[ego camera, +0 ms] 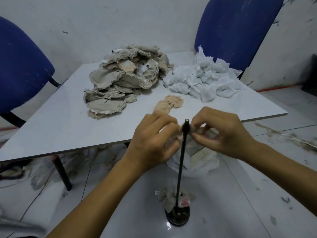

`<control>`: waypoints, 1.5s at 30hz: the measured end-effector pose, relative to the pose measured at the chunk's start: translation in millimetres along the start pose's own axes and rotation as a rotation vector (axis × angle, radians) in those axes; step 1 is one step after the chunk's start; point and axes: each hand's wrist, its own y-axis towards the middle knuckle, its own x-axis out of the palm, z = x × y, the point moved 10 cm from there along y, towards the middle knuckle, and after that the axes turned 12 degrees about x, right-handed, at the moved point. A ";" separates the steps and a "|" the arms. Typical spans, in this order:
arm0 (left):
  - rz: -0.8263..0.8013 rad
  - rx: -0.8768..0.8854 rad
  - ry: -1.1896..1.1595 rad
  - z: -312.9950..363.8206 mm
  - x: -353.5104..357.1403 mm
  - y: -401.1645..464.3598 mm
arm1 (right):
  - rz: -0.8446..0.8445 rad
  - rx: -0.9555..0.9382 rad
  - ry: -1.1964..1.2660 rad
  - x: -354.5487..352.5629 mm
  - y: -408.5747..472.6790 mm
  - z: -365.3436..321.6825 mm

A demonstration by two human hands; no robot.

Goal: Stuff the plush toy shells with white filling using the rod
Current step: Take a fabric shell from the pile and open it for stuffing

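A thin black rod point(182, 162) stands upright on a round black base point(178, 218) on the floor. At its top, my left hand point(154, 140) and my right hand point(223, 133) each pinch an edge of a small beige plush shell point(180, 134), holding it against the rod's tip. The shell is mostly hidden by my fingers. A pile of grey-beige empty shells point(123, 79) lies on the white table point(51, 127). Beside it on the right sits a heap of white filling packets point(202, 79). One flat beige shell point(169, 104) lies alone nearer to me.
A small grey plush toy point(173, 198) lies at the rod's base. A white bag point(199, 162) with fabric sits on the floor under my hands. Blue chairs stand at left point(20, 66) and back right point(236, 30). A table leg point(62, 172) stands on the left.
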 end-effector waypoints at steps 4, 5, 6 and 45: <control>-0.075 -0.129 -0.118 0.8 18.3 -17.5 | -0.066 0.122 0.028 18.7 -11.6 17.3; -0.045 -0.207 -0.164 -5.5 16.4 -17.7 | -0.049 0.180 0.082 17.1 -9.4 22.9; 0.006 -0.282 -0.206 -13.3 11.6 -15.2 | -0.017 0.226 0.140 13.0 -4.9 26.7; 0.072 -1.092 -1.320 -56.1 77.2 -26.3 | 0.090 0.647 0.376 18.4 13.1 74.5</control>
